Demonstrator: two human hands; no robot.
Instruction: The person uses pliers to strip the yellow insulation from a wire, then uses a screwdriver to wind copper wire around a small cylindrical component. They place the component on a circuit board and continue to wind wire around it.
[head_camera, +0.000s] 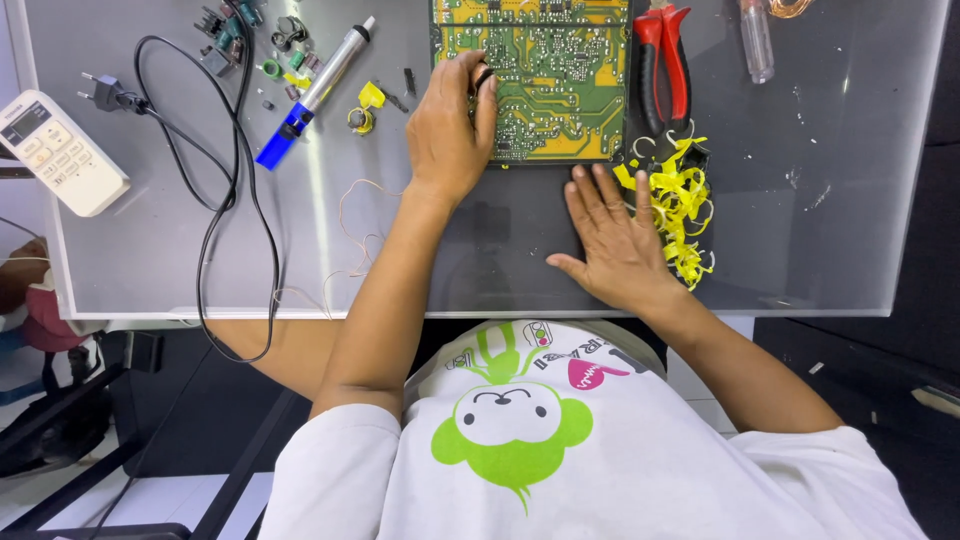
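My left hand (452, 125) sits at the upper middle of the frame, fingers curled over the left edge of the green and yellow circuit board (545, 85), pinching a small dark part (484, 78) against it; I cannot tell exactly what that part is. My right hand (618, 240) lies flat and open on the glass tabletop (820, 240) just below the board's lower right corner, fingers spread, holding nothing. Its fingertips reach a heap of yellow plastic strips (680, 205), which touches the board's right side. Above that heap lie red-handled pliers (663, 60), right beside the board. Left of my left hand sit a small yellow-wound coil (362, 118) and a silver and blue desoldering pump (315, 92), tilted. At the upper left are loose small components (240, 35), a black power cord (215, 190) with its plug, and a white remote control (55, 150) at the far left edge.
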